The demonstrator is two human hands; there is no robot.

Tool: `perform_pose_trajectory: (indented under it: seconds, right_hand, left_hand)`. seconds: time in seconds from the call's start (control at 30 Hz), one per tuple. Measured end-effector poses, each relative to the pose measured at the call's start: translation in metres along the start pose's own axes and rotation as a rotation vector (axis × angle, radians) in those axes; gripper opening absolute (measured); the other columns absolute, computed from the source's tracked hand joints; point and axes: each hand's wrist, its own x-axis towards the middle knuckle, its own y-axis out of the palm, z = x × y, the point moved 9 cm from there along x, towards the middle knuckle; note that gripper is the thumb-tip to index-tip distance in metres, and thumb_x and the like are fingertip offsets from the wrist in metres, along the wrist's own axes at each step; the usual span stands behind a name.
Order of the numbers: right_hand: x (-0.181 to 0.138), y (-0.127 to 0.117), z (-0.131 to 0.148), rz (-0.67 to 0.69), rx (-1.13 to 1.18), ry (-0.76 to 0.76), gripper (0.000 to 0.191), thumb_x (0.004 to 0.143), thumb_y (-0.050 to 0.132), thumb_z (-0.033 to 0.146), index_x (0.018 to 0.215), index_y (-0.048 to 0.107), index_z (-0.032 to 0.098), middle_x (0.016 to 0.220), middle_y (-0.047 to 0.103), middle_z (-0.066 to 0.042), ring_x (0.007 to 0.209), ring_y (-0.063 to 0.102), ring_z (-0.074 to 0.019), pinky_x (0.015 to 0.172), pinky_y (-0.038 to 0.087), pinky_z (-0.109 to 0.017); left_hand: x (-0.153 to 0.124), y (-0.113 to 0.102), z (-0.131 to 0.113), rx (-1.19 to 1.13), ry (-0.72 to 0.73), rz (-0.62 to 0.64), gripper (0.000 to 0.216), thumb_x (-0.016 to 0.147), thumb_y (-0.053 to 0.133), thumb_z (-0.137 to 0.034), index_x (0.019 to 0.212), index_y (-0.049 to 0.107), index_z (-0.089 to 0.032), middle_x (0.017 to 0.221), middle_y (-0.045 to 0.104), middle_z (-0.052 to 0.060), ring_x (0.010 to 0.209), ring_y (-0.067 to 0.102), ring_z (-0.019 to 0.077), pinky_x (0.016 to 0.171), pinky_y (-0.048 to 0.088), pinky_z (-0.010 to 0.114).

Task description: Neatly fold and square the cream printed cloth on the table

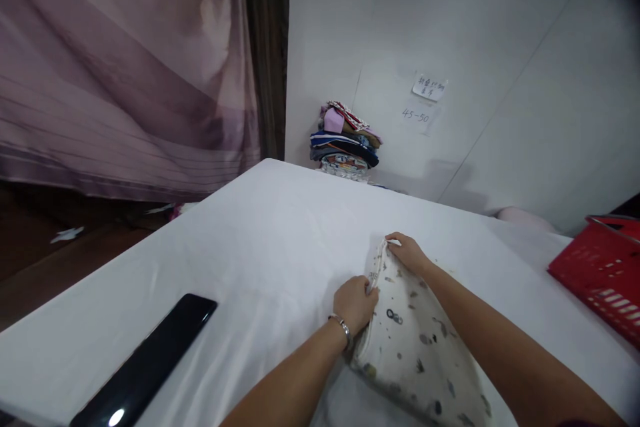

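Observation:
A cream cloth with small dark prints (pixel 417 340) lies on the white table cover (pixel 260 240), in front of me. My left hand (pixel 354 303), with a silver bracelet on its wrist, is closed and pinches the cloth's left edge. My right hand (pixel 407 252) grips the cloth's far corner, fingers curled over it. My right forearm rests across the cloth.
A black flat device (pixel 150 363) lies near the table's front left. A red plastic basket (pixel 600 273) stands at the right edge. A stack of folded clothes (pixel 345 143) sits at the far end against the white wall, near paper notes (pixel 429 88). A mauve curtain (pixel 120 67) hangs at left.

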Motion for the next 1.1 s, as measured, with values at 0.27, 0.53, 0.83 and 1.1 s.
perform_pose_trajectory:
  seconds: [0.27, 0.53, 0.83, 1.1]
  right_hand:
    - [-0.005, -0.002, 0.003, -0.017, 0.084, -0.023, 0.023, 0.07, 0.049, 0.024, 0.089, 0.062, 0.023, 0.095, 0.067, -0.001, 0.094, 0.058, -0.0193, 0.089, 0.04, -0.033]
    - [-0.008, -0.003, 0.008, -0.001, 0.152, -0.04, 0.011, 0.068, 0.05, 0.024, 0.076, 0.057, 0.022, 0.101, 0.066, -0.003, 0.097, 0.058, -0.0183, 0.09, 0.04, -0.032]
    - [0.005, 0.004, 0.009, 0.024, 0.082, -0.023, 0.009, 0.069, 0.05, 0.023, 0.075, 0.057, 0.021, 0.08, 0.066, -0.001, 0.078, 0.059, -0.0171, 0.075, 0.043, -0.03]
    - [0.003, 0.012, -0.002, 0.039, -0.041, 0.017, 0.021, 0.078, 0.049, 0.029, 0.093, 0.061, 0.023, 0.088, 0.067, -0.003, 0.086, 0.059, -0.0188, 0.079, 0.042, -0.03]
  left_hand:
    - [-0.001, -0.001, 0.0, -0.011, 0.0, -0.007, 0.029, 0.08, 0.043, -0.04, 0.089, 0.063, -0.021, 0.091, 0.065, 0.004, 0.08, 0.058, 0.0173, 0.065, 0.036, 0.026]
    - [0.0, 0.0, 0.0, 0.002, 0.013, -0.004, 0.028, 0.081, 0.042, -0.039, 0.091, 0.062, -0.021, 0.092, 0.065, 0.003, 0.082, 0.058, 0.0169, 0.065, 0.036, 0.026]
    - [0.0, 0.001, -0.001, 0.015, 0.011, 0.024, 0.029, 0.082, 0.043, -0.04, 0.09, 0.062, -0.02, 0.092, 0.065, 0.004, 0.083, 0.058, 0.0173, 0.065, 0.036, 0.026]
    - [0.001, 0.0, -0.001, 0.014, 0.004, 0.034, 0.029, 0.082, 0.042, -0.04, 0.089, 0.062, -0.02, 0.092, 0.065, 0.004, 0.083, 0.058, 0.0179, 0.066, 0.037, 0.026]
